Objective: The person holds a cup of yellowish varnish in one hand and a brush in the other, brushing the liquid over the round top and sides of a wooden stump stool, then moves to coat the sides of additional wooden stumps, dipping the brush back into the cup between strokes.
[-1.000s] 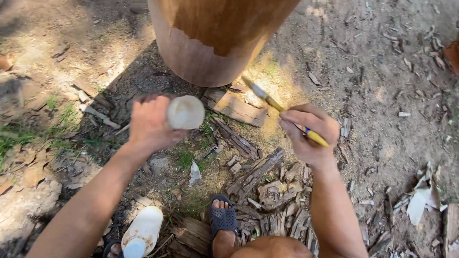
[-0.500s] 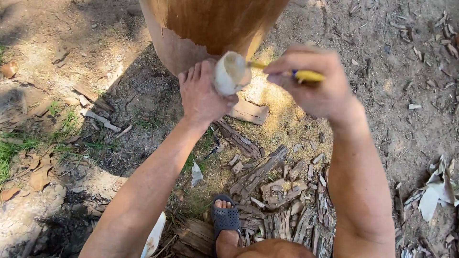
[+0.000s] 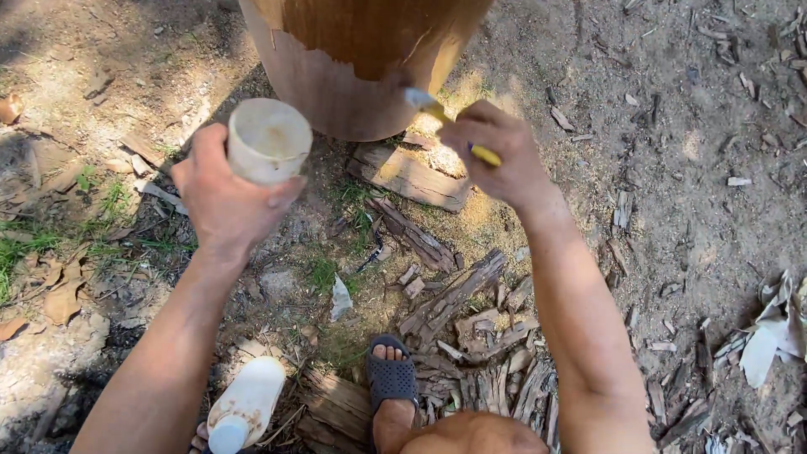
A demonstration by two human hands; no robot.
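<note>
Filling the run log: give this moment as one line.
left hand: holds white cup | right hand: grips yellow-handled tool, tip at wooden trunk | white bottle on ground by sandalled foot

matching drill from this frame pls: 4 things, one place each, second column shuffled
Things:
1. white cup
2. yellow-handled brush
3. white bottle
4. wooden drum

Places:
A. lying on the ground by the left forearm
B. standing at the top of the frame
C. in the right hand
D. in the left hand

Pairs: 1-D, 2-C, 3-A, 4-B
</note>
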